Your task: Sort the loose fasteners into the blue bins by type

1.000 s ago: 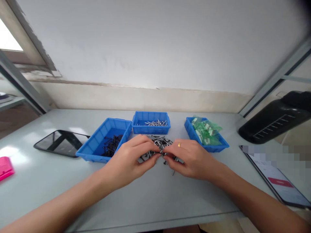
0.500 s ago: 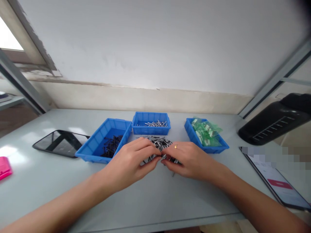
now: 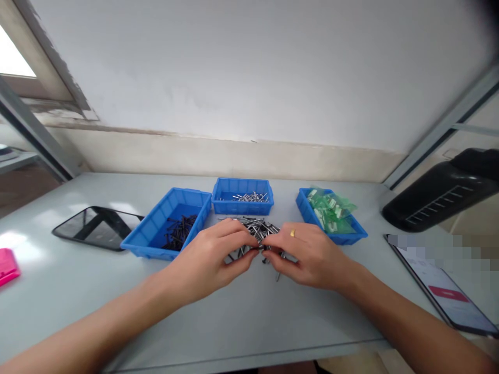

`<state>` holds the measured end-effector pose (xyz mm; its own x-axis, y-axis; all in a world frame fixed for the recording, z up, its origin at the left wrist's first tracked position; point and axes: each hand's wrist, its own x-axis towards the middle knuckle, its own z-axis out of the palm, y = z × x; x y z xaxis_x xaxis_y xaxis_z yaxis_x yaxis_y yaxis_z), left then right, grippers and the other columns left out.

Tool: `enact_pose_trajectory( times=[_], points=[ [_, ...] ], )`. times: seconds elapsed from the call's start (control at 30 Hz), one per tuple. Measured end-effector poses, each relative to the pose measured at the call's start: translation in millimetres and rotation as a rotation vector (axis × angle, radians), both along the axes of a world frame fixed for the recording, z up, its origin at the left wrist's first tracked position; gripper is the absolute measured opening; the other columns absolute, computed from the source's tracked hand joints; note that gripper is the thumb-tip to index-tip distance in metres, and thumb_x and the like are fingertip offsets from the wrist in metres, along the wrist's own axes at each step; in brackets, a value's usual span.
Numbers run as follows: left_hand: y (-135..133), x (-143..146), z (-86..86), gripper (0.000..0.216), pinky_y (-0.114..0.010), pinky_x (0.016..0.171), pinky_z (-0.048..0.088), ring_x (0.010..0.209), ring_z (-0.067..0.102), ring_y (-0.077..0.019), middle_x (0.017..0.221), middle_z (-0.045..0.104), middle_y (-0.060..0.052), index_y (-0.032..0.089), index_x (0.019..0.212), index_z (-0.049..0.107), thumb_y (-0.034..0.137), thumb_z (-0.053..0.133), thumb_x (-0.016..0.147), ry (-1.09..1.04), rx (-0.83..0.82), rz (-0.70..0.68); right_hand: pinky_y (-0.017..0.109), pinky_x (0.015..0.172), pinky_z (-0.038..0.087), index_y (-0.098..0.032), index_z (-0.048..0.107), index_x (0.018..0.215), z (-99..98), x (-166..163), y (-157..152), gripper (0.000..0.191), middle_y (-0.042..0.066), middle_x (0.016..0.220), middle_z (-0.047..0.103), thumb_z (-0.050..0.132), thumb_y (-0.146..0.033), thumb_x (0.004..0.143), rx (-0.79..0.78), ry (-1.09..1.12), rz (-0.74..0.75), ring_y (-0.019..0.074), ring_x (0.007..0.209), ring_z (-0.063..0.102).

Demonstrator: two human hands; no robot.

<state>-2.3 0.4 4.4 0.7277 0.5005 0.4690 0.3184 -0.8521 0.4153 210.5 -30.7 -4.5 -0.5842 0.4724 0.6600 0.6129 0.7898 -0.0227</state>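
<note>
My left hand (image 3: 216, 254) and my right hand (image 3: 306, 255) meet fingertip to fingertip at the middle of the table. Each pinches thumb against fingers around something thin and dark, mostly hidden by the fingertips. Beneath and behind them lies a loose pile of thin silver and dark metal pins (image 3: 255, 224), perhaps screws or rivets. One silver pin (image 3: 278, 275) pokes out below my right hand. Left of the hands, a blue bin (image 3: 156, 221) contains dark screw-like pins (image 3: 181, 232). Behind the pile, another blue bin (image 3: 242, 208) contains short silver pins (image 3: 252, 197).
At the right stands a blue bin (image 3: 346, 239) with green plastic packets (image 3: 333, 210). Farther right are a black bottle (image 3: 440, 195) and a phone (image 3: 444, 288). A dark glossy panel (image 3: 97, 228) and a pink object (image 3: 8, 266) lie left. A wall (image 3: 249, 78) closes the back.
My right hand has shifted slightly right and its fingertips have drawn a little away from the left ones. My left hand has stayed nearly in place; the bins have not moved.
</note>
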Motion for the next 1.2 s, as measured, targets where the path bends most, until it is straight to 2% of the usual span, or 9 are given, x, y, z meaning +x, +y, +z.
enact_pose_trajectory(
  times=[0.17, 0.3, 0.63, 0.83, 1.2],
  points=[
    [-1.5, 1.0, 3.2, 0.01, -0.022, 0.071, 0.045, 0.08, 0.056, -0.0108, 0.084, 0.059, 0.0, 0.019, 0.088, 0.062, 0.024, 0.054, 0.088, 0.086, -0.155, -0.032, 0.024, 0.057, 0.038, -0.014, 0.059, 0.087, -0.9, -2.1, -1.7, 0.009, -0.001, 0.065, 0.058, 0.053, -0.02, 0.086, 0.047, 0.022, 0.083, 0.0107, 0.06, 0.05],
    [-0.5, 1.9, 3.0, 0.01, -0.023, 0.071, 0.045, 0.078, 0.057, -0.011, 0.083, 0.06, 0.0, 0.019, 0.086, 0.062, 0.024, 0.053, 0.087, 0.07, -0.188, -0.022, 0.024, 0.057, 0.039, -0.015, 0.058, 0.087, -1.3, -1.7, -1.0, 0.007, -0.001, 0.065, 0.059, 0.054, -0.02, 0.085, 0.078, 0.031, 0.082, 0.0107, 0.06, 0.051],
    [0.2, -0.1, 2.5, 0.007, -0.022, 0.073, 0.046, 0.08, 0.057, -0.0109, 0.085, 0.061, 0.0, 0.018, 0.087, 0.06, 0.017, 0.054, 0.085, -0.012, -0.058, 0.017, 0.025, 0.056, 0.037, -0.016, 0.058, 0.084, 1.4, -2.0, -0.1, 0.015, 0.0, 0.064, 0.058, 0.046, -0.022, 0.089, -0.07, -0.031, -0.005, 0.012, 0.059, 0.051],
    [0.4, -0.5, -0.6, 0.008, -0.023, 0.074, 0.047, 0.082, 0.057, -0.0115, 0.088, 0.06, -0.001, 0.019, 0.091, 0.06, 0.019, 0.053, 0.086, 0.026, -0.029, 0.008, 0.025, 0.057, 0.037, -0.015, 0.059, 0.082, -3.5, -3.6, 2.2, 0.018, 0.002, 0.067, 0.06, 0.045, -0.022, 0.089, -0.17, -0.117, -0.022, 0.0136, 0.062, 0.054],
    [2.2, -0.3, 2.7, 0.012, -0.024, 0.073, 0.048, 0.08, 0.058, -0.0128, 0.086, 0.061, -0.002, 0.018, 0.09, 0.063, 0.019, 0.051, 0.086, 0.04, -0.015, 0.038, 0.026, 0.058, 0.036, -0.016, 0.059, 0.081, -0.2, -1.3, 1.1, 0.018, 0.001, 0.065, 0.059, 0.045, -0.023, 0.09, -0.119, -0.088, -0.032, 0.0129, 0.061, 0.052]
  ],
)
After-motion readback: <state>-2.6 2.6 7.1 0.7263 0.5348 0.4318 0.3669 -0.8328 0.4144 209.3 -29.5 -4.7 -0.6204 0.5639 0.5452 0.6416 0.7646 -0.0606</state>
